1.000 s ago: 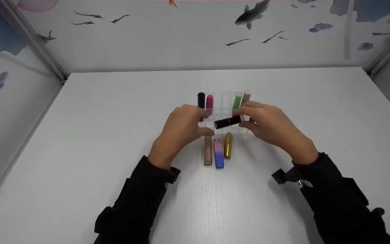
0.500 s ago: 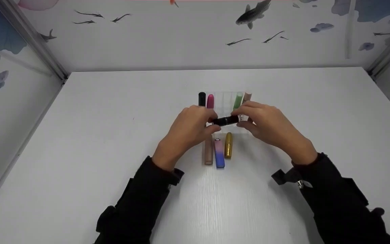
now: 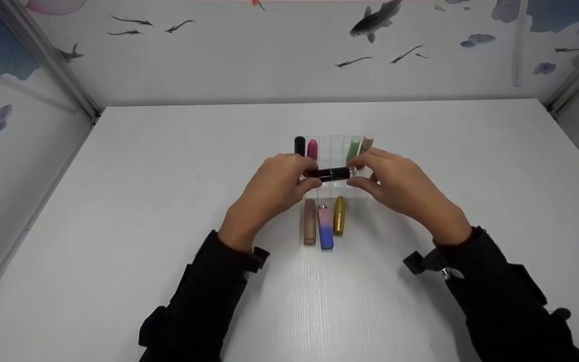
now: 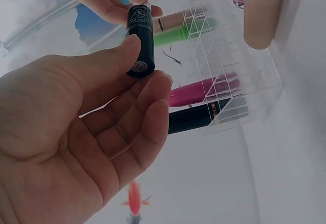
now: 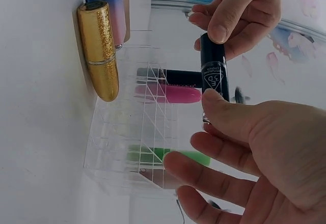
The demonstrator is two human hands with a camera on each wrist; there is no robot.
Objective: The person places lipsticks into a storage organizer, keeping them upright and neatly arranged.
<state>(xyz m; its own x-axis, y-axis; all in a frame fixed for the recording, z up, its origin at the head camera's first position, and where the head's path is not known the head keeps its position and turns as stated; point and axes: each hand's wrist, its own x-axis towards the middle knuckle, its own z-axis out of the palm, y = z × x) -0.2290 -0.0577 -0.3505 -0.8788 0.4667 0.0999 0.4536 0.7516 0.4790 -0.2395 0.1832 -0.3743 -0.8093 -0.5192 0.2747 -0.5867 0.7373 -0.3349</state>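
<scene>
Both hands hold a black lipstick (image 3: 333,174) almost level over the clear acrylic organizer (image 3: 337,148). White lettering shows on its side in both wrist views. My left hand (image 3: 277,181) pinches the left end between thumb and fingers, with a round label on that end visible in the left wrist view. At the clear-tipped opposite end, my right hand (image 3: 395,183) grips with thumb and forefinger, its other fingers spread. Standing in the organizer's back slots are a black tube (image 3: 300,146), a pink tube (image 3: 312,149), a green tube (image 3: 354,147) and a beige tube (image 3: 367,142).
In front of the organizer lie a brown tube (image 3: 309,222), a pink-and-blue tube (image 3: 325,229) and a gold lipstick (image 3: 339,215) on the white table (image 3: 289,301). Printed panels (image 3: 269,60) enclose the table at the back and sides.
My left hand has come to the lipstick's free left end and pinched it, then shifted slightly left. The lipstick has turned closer to level. My right hand has stayed nearly in place.
</scene>
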